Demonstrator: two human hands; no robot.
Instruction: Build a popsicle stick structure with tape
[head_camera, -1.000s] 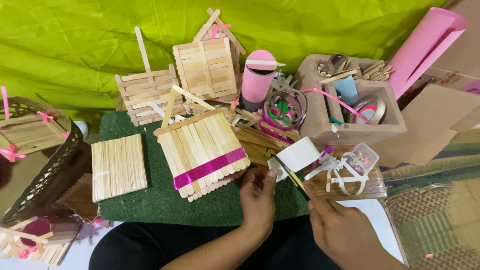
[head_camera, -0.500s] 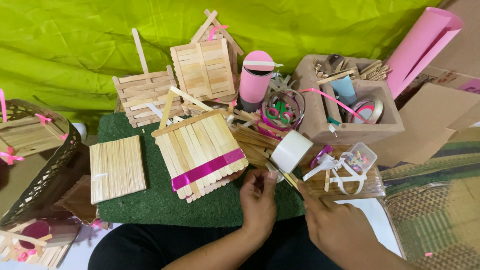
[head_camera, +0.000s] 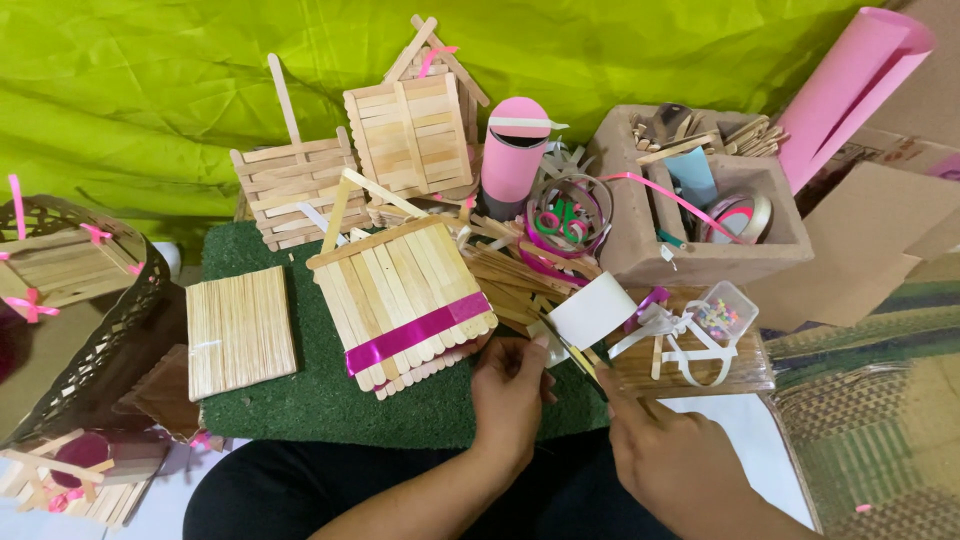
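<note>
My left hand and my right hand meet at the front edge of a green mat. Between them is a white ribbon roll. My right hand holds it from below, and my left fingertips pinch its loose end. A thin dark and yellow item crosses under the roll; I cannot tell what it is. Just left of my left hand lies a wooden stick panel with a magenta ribbon band across it.
A flat stick panel lies on the mat's left. Stick houses, a pink cylinder and ribbon rolls stand behind. A brown box of supplies, a clear bead box and a pink paper roll sit right. A woven basket is left.
The white roll has come down and left, closer to my left hand, which now pinches at it. My right hand has followed.
</note>
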